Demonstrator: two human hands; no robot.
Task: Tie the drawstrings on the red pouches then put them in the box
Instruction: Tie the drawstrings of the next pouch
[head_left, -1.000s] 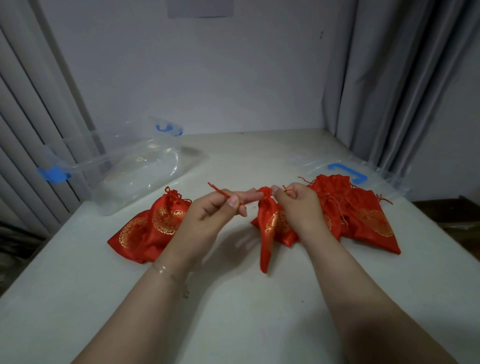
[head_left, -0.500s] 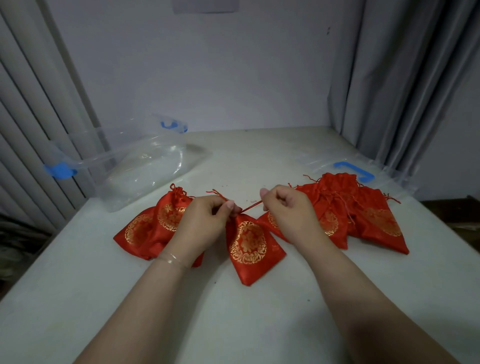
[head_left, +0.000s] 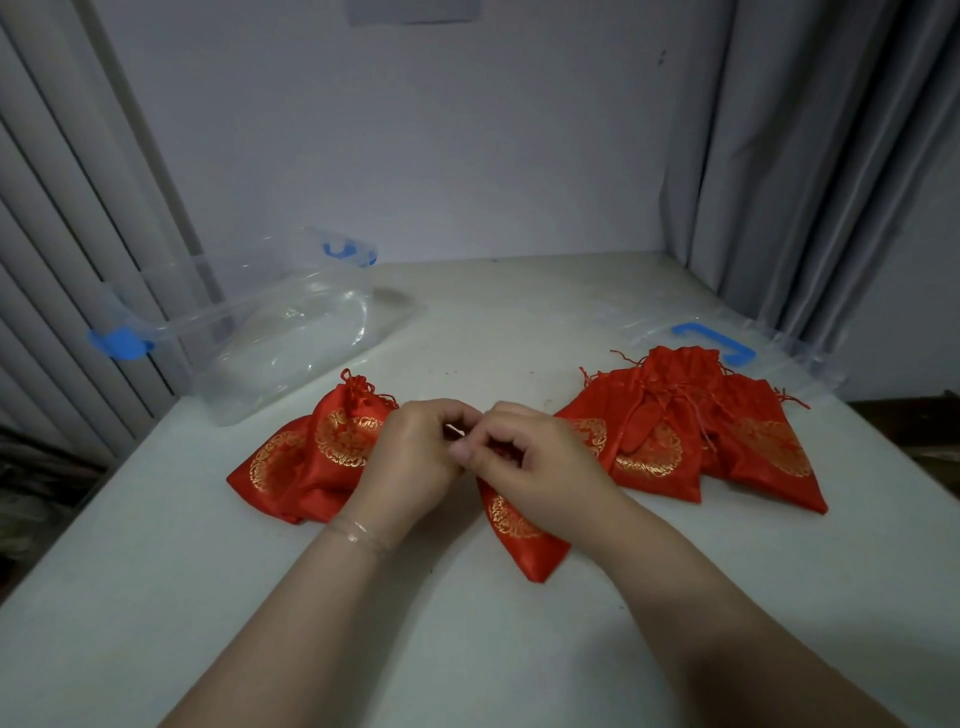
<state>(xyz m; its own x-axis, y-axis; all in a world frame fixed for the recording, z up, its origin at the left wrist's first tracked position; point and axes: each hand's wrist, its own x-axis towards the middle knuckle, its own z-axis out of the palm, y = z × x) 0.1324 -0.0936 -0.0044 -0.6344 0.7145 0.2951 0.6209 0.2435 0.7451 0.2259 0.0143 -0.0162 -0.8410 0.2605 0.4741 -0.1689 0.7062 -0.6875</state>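
A red pouch with gold print (head_left: 524, 535) lies on the white table in front of me, its top hidden under my hands. My left hand (head_left: 410, 457) and my right hand (head_left: 535, 462) meet over its neck, fingers curled and pinching its drawstrings, which are mostly hidden. To the left lies a small pile of red pouches (head_left: 317, 452) with knotted tops. To the right lies a bigger pile of red pouches (head_left: 691, 436) with loose strings. The clear plastic box (head_left: 260, 332) with blue clips stands at the back left.
The box's clear lid (head_left: 727, 348) with a blue handle lies at the back right, partly under the right pile. Grey curtains hang on both sides and a pale wall closes the back. The table edge drops off at left and right.
My hands have come together from apart over the pouch's neck. The pouch, held up a second ago, now lies flat on the table.
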